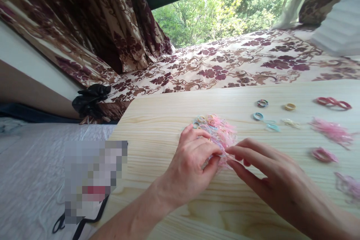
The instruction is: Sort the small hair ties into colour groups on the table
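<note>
A mixed heap of small hair elastics, mostly pink with some blue and yellow rings, lies on the wooden tabletop. My left hand rests over the near left side of this heap, its thumb and forefinger pinched together. From the right, my right hand meets it, fingertips closed at the heap's near edge. A thin pale pink elastic shows between the two sets of fingertips. My fingers cover part of the heap, so its exact loops are hard to make out.
Separate elastics lie to the right: a multicoloured ring, a yellow ring, red loops, a blue ring, a pink pile and a pink bundle. A bed adjoins on the left.
</note>
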Motion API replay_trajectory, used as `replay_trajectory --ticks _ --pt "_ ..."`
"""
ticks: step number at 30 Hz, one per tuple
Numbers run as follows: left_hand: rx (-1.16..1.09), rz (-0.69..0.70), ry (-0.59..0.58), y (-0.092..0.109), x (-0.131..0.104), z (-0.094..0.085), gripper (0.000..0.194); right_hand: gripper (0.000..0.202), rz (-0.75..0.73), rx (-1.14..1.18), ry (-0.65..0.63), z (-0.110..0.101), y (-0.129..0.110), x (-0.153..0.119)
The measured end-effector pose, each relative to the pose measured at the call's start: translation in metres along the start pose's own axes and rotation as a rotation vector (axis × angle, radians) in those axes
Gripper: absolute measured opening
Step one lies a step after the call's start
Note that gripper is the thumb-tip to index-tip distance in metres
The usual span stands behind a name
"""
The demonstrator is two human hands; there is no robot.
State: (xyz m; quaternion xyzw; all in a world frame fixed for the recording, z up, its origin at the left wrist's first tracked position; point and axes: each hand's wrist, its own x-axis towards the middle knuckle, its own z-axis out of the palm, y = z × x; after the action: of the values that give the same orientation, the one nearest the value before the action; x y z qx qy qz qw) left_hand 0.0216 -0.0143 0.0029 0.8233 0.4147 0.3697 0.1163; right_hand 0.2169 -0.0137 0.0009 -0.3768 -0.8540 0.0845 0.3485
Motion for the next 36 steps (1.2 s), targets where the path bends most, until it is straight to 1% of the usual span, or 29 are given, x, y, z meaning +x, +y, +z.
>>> replay_trajectory --ticks 5,9,11,13,15,18,19,21,23,25,32,36 --pt "-0.026 0.010 -0.007 0.001 -0.001 0.001 0.013 0.017 0.007 0.027 -0.018 -0.001 -0.001 0.001" --pt "0.001 0.009 0.007 0.000 -0.001 0.000 0.012 0.018 0.039 0.015 -0.024 -0.003 0.002 0.001" --pt "0.024 0.006 0.027 -0.002 -0.001 0.000 0.012 0.019 0.065 -0.012 -0.018 -0.007 0.006 0.002" --pt "0.043 -0.002 0.046 -0.003 -0.001 -0.001 0.013 0.023 0.101 -0.068 -0.015 -0.017 0.014 0.003" --pt "0.055 -0.013 0.056 -0.005 -0.002 -0.002 0.014 0.026 0.188 -0.173 -0.006 -0.032 0.026 0.004" --pt "0.066 -0.022 0.058 -0.006 -0.002 -0.002 0.014 0.027 0.402 -0.388 0.013 -0.054 0.043 0.005" --pt "0.068 -0.021 0.058 -0.006 -0.002 -0.002 0.014 0.027 0.481 -0.449 0.000 -0.059 0.048 0.006" --pt "0.068 -0.017 0.056 -0.006 -0.003 -0.003 0.015 0.027 0.619 -0.543 -0.075 -0.065 0.053 0.007" --pt "0.065 -0.011 0.052 -0.006 -0.003 -0.002 0.016 0.029 0.719 -0.595 -0.161 -0.064 0.055 0.008" --pt "0.067 -0.011 0.055 -0.006 -0.003 -0.002 0.016 0.031 0.765 -0.625 -0.216 -0.061 0.054 0.009" --pt "0.068 -0.001 0.060 -0.008 -0.003 -0.002 0.015 0.038 0.815 -0.625 -0.299 -0.056 0.058 0.008" --pt "0.064 -0.004 0.061 -0.008 -0.003 -0.002 0.014 0.041 0.787 -0.614 -0.307 -0.056 0.060 0.009"
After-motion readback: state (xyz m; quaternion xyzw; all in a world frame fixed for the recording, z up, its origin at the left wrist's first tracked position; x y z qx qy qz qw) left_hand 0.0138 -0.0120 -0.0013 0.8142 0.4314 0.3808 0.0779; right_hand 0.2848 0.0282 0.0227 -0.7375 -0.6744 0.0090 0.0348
